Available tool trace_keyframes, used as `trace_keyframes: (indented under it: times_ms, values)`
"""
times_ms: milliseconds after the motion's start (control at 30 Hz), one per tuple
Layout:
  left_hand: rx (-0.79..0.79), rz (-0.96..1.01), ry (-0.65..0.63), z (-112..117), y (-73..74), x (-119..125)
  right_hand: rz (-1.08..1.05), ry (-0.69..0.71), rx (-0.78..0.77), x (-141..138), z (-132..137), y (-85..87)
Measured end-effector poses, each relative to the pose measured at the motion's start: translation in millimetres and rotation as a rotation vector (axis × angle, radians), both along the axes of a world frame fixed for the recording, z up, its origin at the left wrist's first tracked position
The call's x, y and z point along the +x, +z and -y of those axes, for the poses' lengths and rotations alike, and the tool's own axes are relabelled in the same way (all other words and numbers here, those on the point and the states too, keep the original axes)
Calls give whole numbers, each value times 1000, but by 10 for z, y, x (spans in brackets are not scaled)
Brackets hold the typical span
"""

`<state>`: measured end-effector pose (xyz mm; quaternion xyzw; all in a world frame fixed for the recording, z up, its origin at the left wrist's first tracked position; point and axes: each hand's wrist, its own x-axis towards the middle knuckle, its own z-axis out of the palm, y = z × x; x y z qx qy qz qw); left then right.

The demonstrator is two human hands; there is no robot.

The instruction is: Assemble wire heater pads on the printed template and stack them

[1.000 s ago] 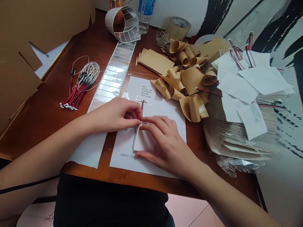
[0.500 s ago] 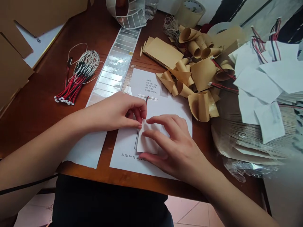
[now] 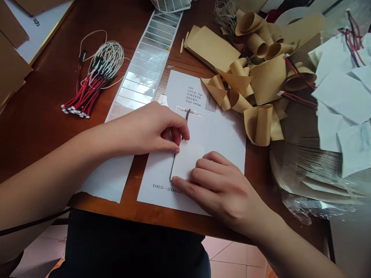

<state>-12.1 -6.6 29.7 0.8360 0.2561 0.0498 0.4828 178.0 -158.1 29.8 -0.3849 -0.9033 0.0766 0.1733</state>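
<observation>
**A:** Log the bench. Where do you sit?

**B:** You sit at a reddish-brown wooden table [image 3: 43, 127]. To your left lies a bundle of red-and-black wires [image 3: 88, 90]. To your right are a heap of curled tan kraft paper [image 3: 261, 81] and a stack of white paper squares [image 3: 342, 92].

**A:** And between your hands?

**B:** A white printed sheet [image 3: 156, 191] carries a nearly square white pad [image 3: 185, 160], with a thin dark strip [image 3: 173, 166] on its left edge. That edge runs away from you, almost straight.

**A:** Hand state?

**B:** Your right hand [image 3: 223, 185] is the nearer, lying open on the pad, fingers slightly spread and pressing it flat. Your left hand [image 3: 147, 129] is curled just above the pad's upper-left corner, its fingertips [image 3: 176, 148] touching there. I cannot tell whether they grip anything. A thin dark-red wire [image 3: 187, 115] runs upward just beyond them.
</observation>
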Motion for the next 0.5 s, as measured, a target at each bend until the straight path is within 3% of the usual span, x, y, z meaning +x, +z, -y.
trace_keyframes:
  times_ms: [500]
  values:
    - [160,-2,-74,7,-11,0,-26,25,-36,-30,21,-20]
